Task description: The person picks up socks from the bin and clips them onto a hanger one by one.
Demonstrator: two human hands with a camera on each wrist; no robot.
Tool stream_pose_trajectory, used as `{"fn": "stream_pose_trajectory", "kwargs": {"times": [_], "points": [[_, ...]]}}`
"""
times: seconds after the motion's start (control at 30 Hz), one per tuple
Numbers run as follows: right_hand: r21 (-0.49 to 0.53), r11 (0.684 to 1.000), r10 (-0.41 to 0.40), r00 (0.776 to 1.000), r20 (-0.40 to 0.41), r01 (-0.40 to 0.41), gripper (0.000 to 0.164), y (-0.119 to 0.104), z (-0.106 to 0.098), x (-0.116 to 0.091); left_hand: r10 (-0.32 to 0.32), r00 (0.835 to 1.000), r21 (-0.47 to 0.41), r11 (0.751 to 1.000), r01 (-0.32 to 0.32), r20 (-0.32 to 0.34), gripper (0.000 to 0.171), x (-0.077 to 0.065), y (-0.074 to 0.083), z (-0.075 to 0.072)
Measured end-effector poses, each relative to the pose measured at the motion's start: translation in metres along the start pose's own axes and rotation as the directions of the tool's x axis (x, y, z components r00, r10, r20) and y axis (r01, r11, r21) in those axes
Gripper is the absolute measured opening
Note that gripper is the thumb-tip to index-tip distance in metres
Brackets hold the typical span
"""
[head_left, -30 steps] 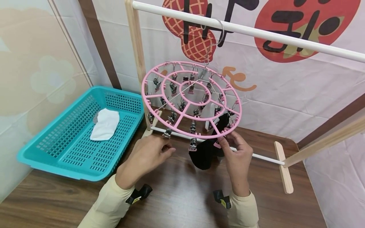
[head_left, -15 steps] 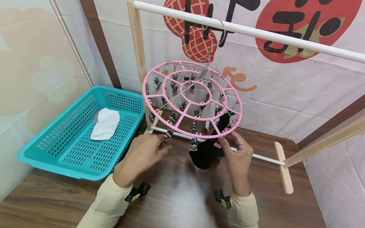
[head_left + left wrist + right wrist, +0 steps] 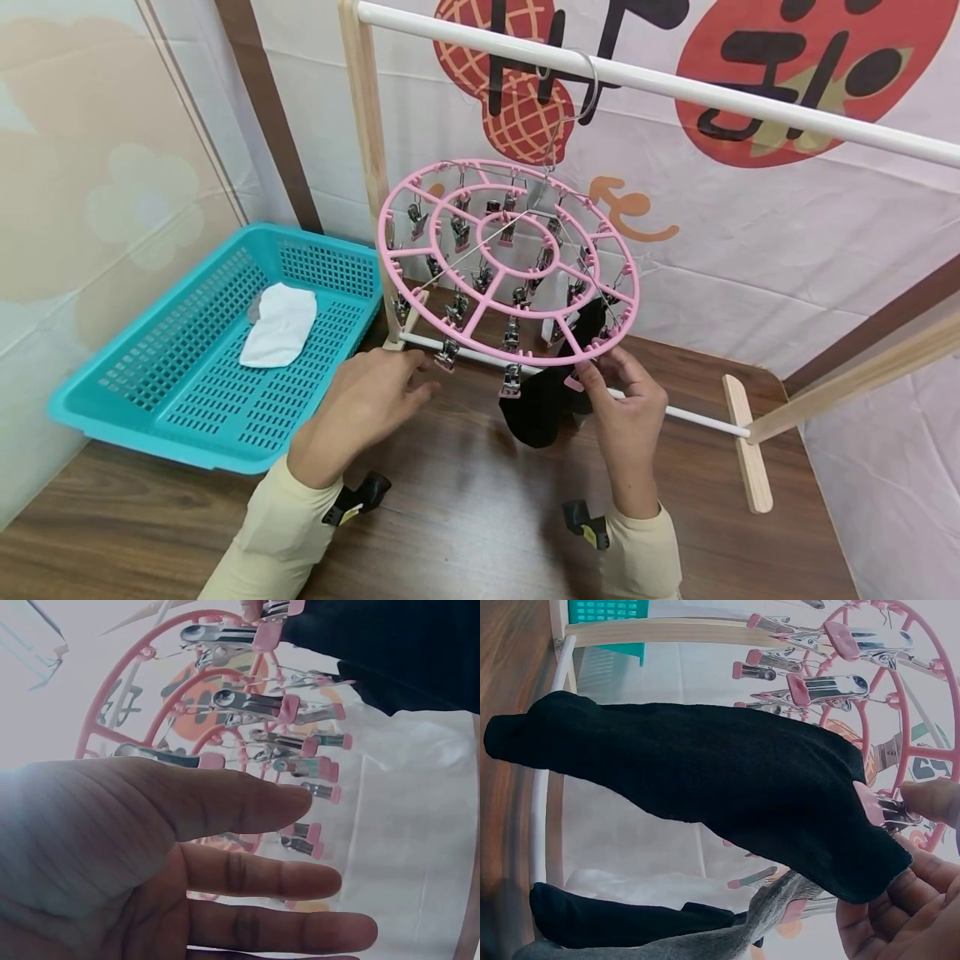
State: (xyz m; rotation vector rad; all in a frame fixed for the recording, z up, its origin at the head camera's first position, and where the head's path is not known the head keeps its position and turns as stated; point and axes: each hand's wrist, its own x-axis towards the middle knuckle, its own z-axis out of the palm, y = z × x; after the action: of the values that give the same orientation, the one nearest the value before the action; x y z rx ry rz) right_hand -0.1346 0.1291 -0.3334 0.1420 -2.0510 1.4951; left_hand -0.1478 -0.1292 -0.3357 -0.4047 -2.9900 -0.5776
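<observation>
A pink round clip hanger point(image 3: 637, 287) hangs from a white rail, with metal clips all round its rings. My right hand point(image 3: 630, 408) pinches a pink-tipped clip point(image 3: 881, 808) at the hanger's front right. A long black sock point(image 3: 697, 757) hangs by its cuff at that clip. My left hand point(image 3: 367, 404) is at the hanger's front left, near a dangling clip point(image 3: 447, 354). In the left wrist view, its fingers point(image 3: 262, 877) are extended and hold nothing. Behind the black sock, a grey sock point(image 3: 771, 909) and another dark sock point(image 3: 630, 922) show in the right wrist view.
At the left stands a turquoise basket point(image 3: 172, 454) with a white sock point(image 3: 279, 327) inside. A wooden-legged rack point(image 3: 365, 125) carries the white rail point(image 3: 675, 92). Its low white crossbar point(image 3: 705, 419) runs behind my hands. A printed cloth hangs behind.
My left hand has drawn back slightly left and down, away from the front-left clip, its fingers opening out. My right hand has stayed at its clip.
</observation>
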Motion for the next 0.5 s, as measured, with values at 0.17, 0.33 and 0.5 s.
{"fn": "stream_pose_trajectory", "kwargs": {"times": [0.17,0.33,0.5], "points": [[-0.005,1.0,0.006,1.0,-0.002,-0.006,0.019,-0.0008,0.0001,-0.0001,-0.01,1.0,0.018,1.0,0.01,0.005,0.026,-0.0006,-0.0024,-0.0023],[-0.012,1.0,0.011,1.0,-0.003,-0.011,0.02,-0.0023,0.0001,0.0,-0.02,1.0,0.019,1.0,0.021,-0.022,0.025,-0.0011,-0.0045,-0.0047],[-0.014,1.0,0.005,1.0,-0.006,-0.005,0.021,-0.0006,0.0001,0.0005,-0.052,0.998,-0.003,0.999,0.052,-0.021,0.026,-0.0014,-0.0065,-0.0087]]}}
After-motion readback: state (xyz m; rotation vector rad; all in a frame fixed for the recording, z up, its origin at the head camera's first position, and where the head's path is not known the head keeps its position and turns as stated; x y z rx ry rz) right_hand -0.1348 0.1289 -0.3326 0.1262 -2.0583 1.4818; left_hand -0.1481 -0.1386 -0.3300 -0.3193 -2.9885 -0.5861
